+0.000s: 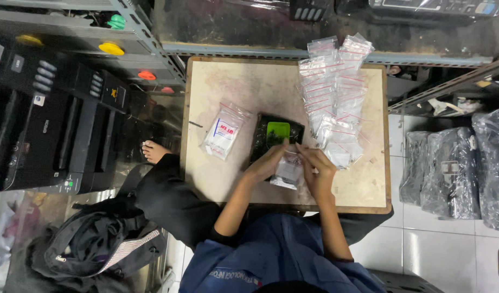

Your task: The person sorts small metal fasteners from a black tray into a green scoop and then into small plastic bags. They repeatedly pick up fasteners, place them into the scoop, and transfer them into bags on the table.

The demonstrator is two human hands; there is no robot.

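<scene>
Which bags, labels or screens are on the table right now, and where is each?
Small clear bag: held by both hands, left hand, right hand.
Labelled bag: table left, clear, white label with blue and red print.
Bag pile: table right, clear, red-striped.
Scale: centre, black, green screen.

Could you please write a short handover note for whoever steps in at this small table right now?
Left hand and right hand: both pinch one small clear zip bag at the table's near edge.
Dark scale with a green screen lies just behind the hands.
Done: one filled bag with a printed label lies left of the scale.
Left: a pile of empty zip bags waits on the right.
</scene>
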